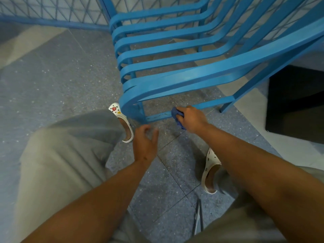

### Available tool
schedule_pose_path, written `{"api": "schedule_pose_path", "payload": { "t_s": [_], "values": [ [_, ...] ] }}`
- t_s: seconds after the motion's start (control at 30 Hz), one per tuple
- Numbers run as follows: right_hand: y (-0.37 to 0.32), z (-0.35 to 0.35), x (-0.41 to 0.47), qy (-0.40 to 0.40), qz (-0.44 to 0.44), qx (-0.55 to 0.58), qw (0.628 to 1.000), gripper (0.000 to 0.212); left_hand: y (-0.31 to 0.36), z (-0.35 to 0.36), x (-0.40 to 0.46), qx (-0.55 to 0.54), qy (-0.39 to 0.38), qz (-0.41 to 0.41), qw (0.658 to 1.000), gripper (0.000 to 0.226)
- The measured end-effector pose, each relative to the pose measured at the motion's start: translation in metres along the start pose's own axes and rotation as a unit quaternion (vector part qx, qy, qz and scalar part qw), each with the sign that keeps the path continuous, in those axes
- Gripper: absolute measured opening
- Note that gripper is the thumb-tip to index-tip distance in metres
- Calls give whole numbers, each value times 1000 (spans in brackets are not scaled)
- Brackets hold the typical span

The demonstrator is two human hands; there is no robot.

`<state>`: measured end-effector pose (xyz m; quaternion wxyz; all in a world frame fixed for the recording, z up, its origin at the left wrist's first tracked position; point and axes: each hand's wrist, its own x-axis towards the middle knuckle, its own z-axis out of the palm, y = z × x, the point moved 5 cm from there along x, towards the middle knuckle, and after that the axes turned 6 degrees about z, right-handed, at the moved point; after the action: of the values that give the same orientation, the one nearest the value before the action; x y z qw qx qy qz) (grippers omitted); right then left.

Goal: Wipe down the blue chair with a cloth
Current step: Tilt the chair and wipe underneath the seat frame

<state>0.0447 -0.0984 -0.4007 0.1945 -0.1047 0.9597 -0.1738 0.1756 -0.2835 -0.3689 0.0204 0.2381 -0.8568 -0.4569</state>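
Note:
The blue slatted chair [184, 74] fills the upper middle of the view, its seat slats curving down at the front edge. My right hand [192, 120] grips a bunched blue cloth [177, 115] and presses it against the low side crossbar near the chair's front leg. My left hand [144, 143] hovers just below that leg with fingers loosely spread, holding nothing and touching nothing.
A blue mesh railing [52, 16] runs along the back. A dark box [296, 102] stands on the floor to the right of the chair. My feet in white clogs [122, 120] rest on the speckled grey floor [52, 81]. A thin metal rod [199, 216] lies near the bottom.

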Motion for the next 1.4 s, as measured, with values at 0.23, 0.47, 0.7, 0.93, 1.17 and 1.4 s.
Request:
{"api": "schedule_pose_path", "payload": {
  "t_s": [0.23, 0.47, 0.7, 0.93, 1.17, 1.4],
  "values": [
    [-22, 17, -15, 52, 87, 82, 992, 28, -5, -28, 40, -80, 56, -3, 995, 50],
    [-39, 7, -15, 18, 38, 66, 997, 22, -7, -26, 50, -39, 67, 6, 997, 33],
    [22, -14, -4, 112, 239, 146, 953, 22, -11, -23, 53, -63, 87, 4, 994, 31],
    [-84, 21, -18, 62, 87, 111, 988, 11, -12, -27, 54, -44, 88, 13, 995, 28],
    [-23, -5, -9, 37, 98, 65, 992, 20, -10, -29, 53, -38, 73, 18, 996, 33],
    [-53, 15, -20, 92, 149, 151, 973, 17, -9, -30, 53, -32, 72, 13, 997, 29]
  ]
}}
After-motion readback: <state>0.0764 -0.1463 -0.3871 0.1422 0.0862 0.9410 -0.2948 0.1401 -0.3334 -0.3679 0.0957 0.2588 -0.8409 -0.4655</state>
